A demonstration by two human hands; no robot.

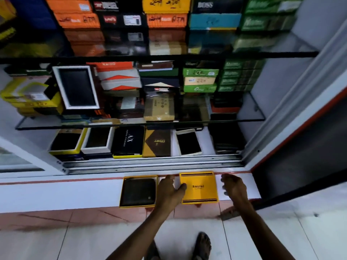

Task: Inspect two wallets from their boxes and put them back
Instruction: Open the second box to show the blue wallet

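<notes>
Nearest, two bare arms reach forward over a tiled floor to a white desk (65, 192) edged in red; the left hand (169, 190) rests its loosely spread fingers against the left edge of a closed yellow wallet box (201, 186), while the right hand (233, 186) hovers just beside its right edge, fingers curled and gripping nothing. Left of that box an open yellow box (122, 192) holds a black wallet (138, 191); beyond, glass shelves (131, 123) carry many more boxes. This looks like an opening or closing step; next, both hands likely need to grip the lid's sides.
</notes>
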